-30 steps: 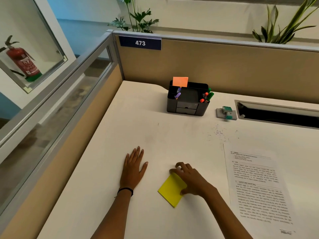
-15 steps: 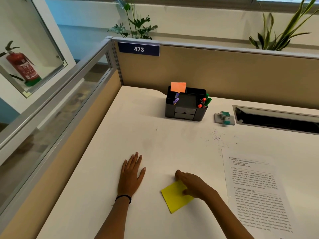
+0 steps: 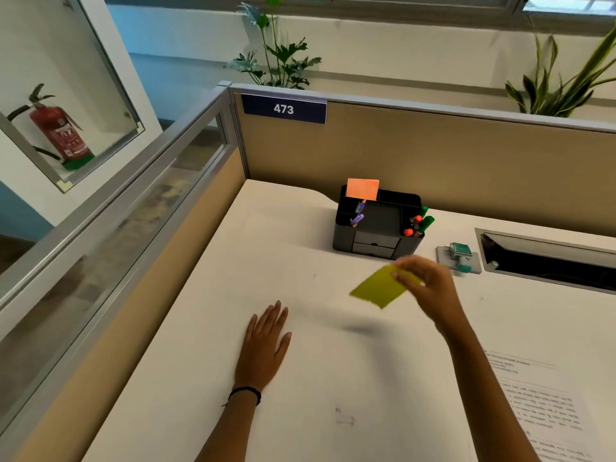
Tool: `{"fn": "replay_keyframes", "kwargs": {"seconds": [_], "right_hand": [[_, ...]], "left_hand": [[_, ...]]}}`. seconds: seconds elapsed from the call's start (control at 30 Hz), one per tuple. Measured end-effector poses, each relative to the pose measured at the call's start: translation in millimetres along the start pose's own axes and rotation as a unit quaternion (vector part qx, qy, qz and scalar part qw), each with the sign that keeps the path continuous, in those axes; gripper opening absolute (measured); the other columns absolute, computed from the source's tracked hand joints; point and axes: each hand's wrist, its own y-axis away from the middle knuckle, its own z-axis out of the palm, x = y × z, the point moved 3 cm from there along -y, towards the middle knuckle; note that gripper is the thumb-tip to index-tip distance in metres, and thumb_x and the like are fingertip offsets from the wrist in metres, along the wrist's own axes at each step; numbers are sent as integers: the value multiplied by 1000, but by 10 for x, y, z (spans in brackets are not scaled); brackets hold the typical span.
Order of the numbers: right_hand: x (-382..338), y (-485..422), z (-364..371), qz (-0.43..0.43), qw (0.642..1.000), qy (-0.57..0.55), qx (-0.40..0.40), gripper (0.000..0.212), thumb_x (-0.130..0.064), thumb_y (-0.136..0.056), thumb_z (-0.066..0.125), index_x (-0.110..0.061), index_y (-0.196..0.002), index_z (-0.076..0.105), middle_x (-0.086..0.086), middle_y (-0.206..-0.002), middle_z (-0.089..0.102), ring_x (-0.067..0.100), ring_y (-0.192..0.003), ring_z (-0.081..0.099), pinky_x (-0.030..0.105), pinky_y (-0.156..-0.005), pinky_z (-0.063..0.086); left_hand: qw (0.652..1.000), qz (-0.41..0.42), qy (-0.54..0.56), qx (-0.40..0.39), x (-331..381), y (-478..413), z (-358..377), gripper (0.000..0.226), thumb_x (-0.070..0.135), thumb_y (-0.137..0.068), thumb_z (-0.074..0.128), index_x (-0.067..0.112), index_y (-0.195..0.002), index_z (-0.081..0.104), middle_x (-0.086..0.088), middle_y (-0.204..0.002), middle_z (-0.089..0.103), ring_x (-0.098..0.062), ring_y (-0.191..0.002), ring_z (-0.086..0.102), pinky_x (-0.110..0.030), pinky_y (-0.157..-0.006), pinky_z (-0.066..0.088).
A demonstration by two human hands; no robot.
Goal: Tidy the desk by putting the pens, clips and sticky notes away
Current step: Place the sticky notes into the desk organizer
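My right hand (image 3: 430, 288) pinches a yellow sticky-note pad (image 3: 376, 288) and holds it in the air above the desk, a little in front of the black desk organiser (image 3: 376, 235). The organiser stands at the back of the desk. An orange sticky pad (image 3: 362, 188) stands upright in its rear slot, purple clips (image 3: 357, 215) sit at its left, and green and orange pens (image 3: 420, 223) fill its right cup. My left hand (image 3: 265, 345) lies flat on the white desk (image 3: 233, 295), fingers straight.
A small grey and teal stamp-like device (image 3: 460, 256) sits right of the organiser, beside a recessed cable tray (image 3: 546, 261). A printed sheet (image 3: 540, 405) lies at the right front. Tan partition walls bound the desk at the back and left.
My right hand has lifted the yellow pad off the desk and carried it up and forward toward the organiser. My left hand has stayed flat in place.
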Motion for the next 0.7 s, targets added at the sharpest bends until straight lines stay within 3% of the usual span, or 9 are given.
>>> {"fn": "replay_keyframes", "kwargs": {"seconds": [0.1,0.17,0.23,0.3,0.4,0.57,0.63,0.7], "right_hand": [[-112,-355,-130,-66,991,-3,120,19,-1,-83,64,-19,-91,64,3,-89,66,7,-81,61,6,-71,47],[-163,-551,-166,-95,979,-15,182,14,-4,-86,61,-16,-92,66,4,-90,68,4,-83,63,13,-74,50],[-182,-750,-156,-102,969,-18,226,10,-7,-88,59,-10,-93,67,5,-93,69,13,-86,65,20,-76,51],[-212,-937,-121,-108,961,-10,254,10,-8,-89,58,-7,-93,67,2,-94,69,15,-86,64,12,-76,49],[-226,-1272,-18,-123,961,14,249,10,-7,-89,57,-4,-93,66,-1,-91,66,10,-83,60,2,-69,43],[-113,-1796,229,-143,970,79,182,10,-3,-88,56,-4,-92,66,8,-90,69,11,-82,58,3,-69,42],[-61,-1948,322,-154,971,115,140,11,-2,-88,55,-3,-92,66,14,-92,70,14,-83,58,8,-69,42],[-18,-2072,396,-159,971,149,102,12,1,-87,55,-1,-91,66,16,-93,69,20,-85,61,22,-72,46]], "left_hand": [[1000,7,-3,0,-30,-155,12,71,58,-92,1,20,-145,28,0,-154,24,-16,-142,21,-26,-114,-5],[1000,16,-3,1,-57,-261,17,69,57,-92,2,20,-145,27,0,-154,25,-14,-142,19,-26,-115,-5],[1000,21,-1,2,-86,-366,21,68,58,-92,3,21,-146,25,2,-154,23,-12,-142,16,-26,-115,-4],[1000,26,2,9,-97,-437,11,67,57,-92,6,21,-146,25,2,-154,23,-12,-142,17,-25,-115,-4],[1000,25,0,8,-112,-523,26,61,53,-94,17,22,-146,23,4,-154,21,-10,-143,16,-26,-116,-4],[1000,24,-10,9,-160,-593,78,55,46,-96,24,26,-147,17,9,-155,13,-6,-144,10,-29,-118,-2],[1000,25,-11,9,-165,-591,93,55,46,-97,25,26,-147,17,9,-155,12,-6,-144,9,-29,-118,-1],[1000,25,-11,11,-174,-590,105,55,47,-96,24,26,-147,17,9,-155,13,-5,-143,9,-29,-118,-1]]}}
